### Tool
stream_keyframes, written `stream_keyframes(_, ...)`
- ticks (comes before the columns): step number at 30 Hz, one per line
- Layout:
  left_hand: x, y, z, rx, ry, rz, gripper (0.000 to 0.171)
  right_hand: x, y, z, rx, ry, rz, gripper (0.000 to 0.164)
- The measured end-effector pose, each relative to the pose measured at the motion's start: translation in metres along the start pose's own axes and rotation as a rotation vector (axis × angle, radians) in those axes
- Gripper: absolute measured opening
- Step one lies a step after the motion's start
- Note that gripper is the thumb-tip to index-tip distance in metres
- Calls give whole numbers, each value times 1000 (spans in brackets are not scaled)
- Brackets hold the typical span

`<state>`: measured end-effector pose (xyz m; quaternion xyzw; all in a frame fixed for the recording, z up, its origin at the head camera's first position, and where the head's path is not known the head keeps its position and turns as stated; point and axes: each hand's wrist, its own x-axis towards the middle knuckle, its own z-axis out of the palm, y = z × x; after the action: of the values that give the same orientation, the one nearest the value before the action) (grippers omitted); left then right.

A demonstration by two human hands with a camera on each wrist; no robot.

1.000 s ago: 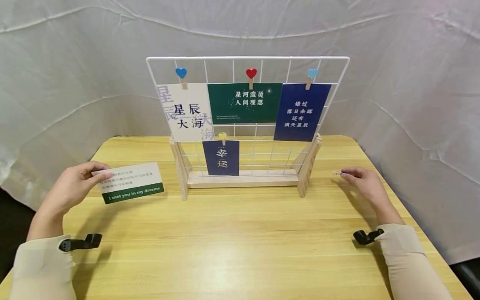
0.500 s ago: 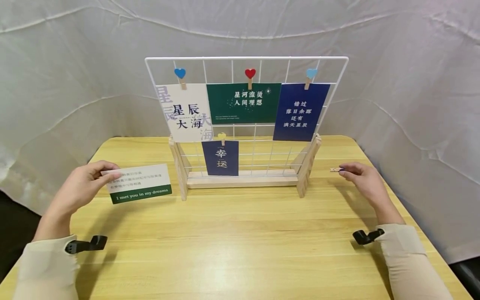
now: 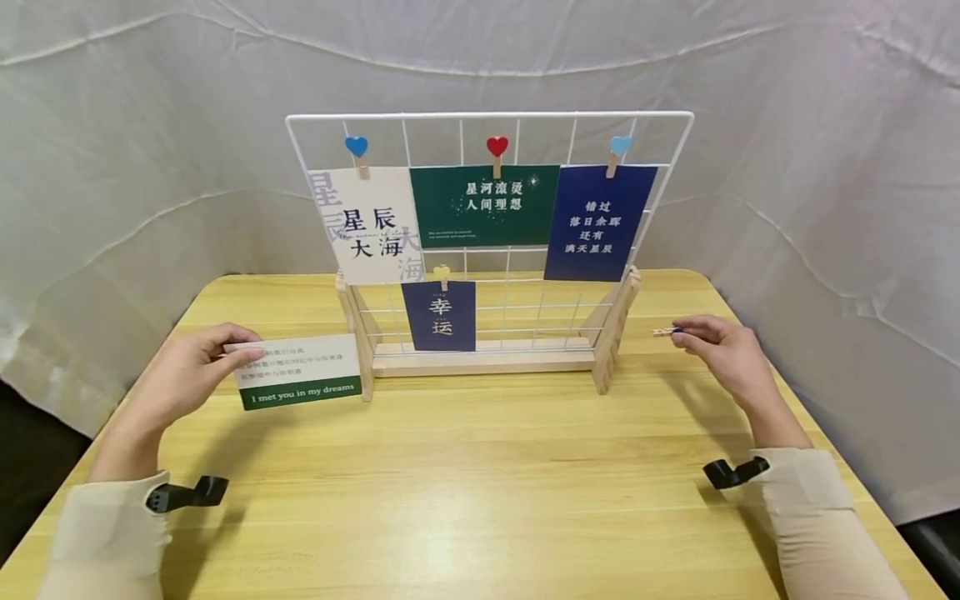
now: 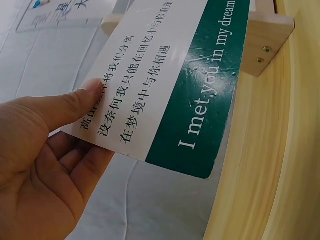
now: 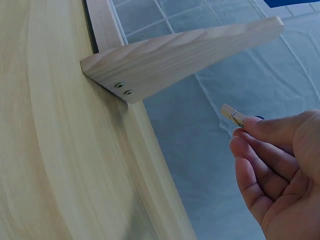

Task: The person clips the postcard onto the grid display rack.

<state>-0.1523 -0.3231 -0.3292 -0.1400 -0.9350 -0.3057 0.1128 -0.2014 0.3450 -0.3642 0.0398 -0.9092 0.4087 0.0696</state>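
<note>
My left hand [image 3: 198, 375] pinches a white and green postcard [image 3: 300, 367] by its left edge, above the table. The words "I met you in my dreams" run along its green band. In the right wrist view, a small wooden clothespin [image 5: 232, 114] sticks out from between the thumb and forefinger of my right hand [image 5: 280, 165]; a bit of dark blue shows at its back end. Between the hands stands a white wire grid [image 3: 540, 321] in a wooden base [image 3: 480, 360]. The postcard's right edge overlaps the base's left foot in the head view.
Heart-topped clothespins hold a white card [image 3: 367, 258], a green card [image 3: 450, 225] and a dark blue card [image 3: 596, 258] along the grid's upper part. A small navy card [image 3: 420, 329] hangs below under a yellow heart clip. Grey cloth [image 3: 487, 50] surrounds the wooden table [image 3: 480, 467].
My left hand has carried the postcard rightward, close to the base. My right hand has shifted slightly left and up, and more of the clothespin shows past its fingertips.
</note>
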Motion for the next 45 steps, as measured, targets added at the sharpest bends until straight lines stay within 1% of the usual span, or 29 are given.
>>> stream_keyframes(4,0,6,3,-7,-3,-11,10,0,-5,1,47,14,14,45)
stream_keyframes(8,1,11,7,-10,1,-6,10,-1,-11,1,44,28,14,44)
stream_keyframes(17,3,22,19,-41,11,38,7,-2,-22,3,38,37,-32,39)
stream_keyframes(23,4,29,28,-44,7,34,9,-4,-27,3,38,31,-51,37)
stream_keyframes(27,5,34,32,-41,3,30,10,-5,-28,5,77,35,-70,34)
stream_keyframes(31,8,37,36,-56,-2,40,9,-7,-30,9,111,31,-93,31)
stream_keyframes(39,12,45,45,-94,-15,47,7,-8,-39,14,87,18,-128,32)
stream_keyframes(45,19,53,49,-116,-10,59,9,-7,-47,16,36,-4,-119,34)
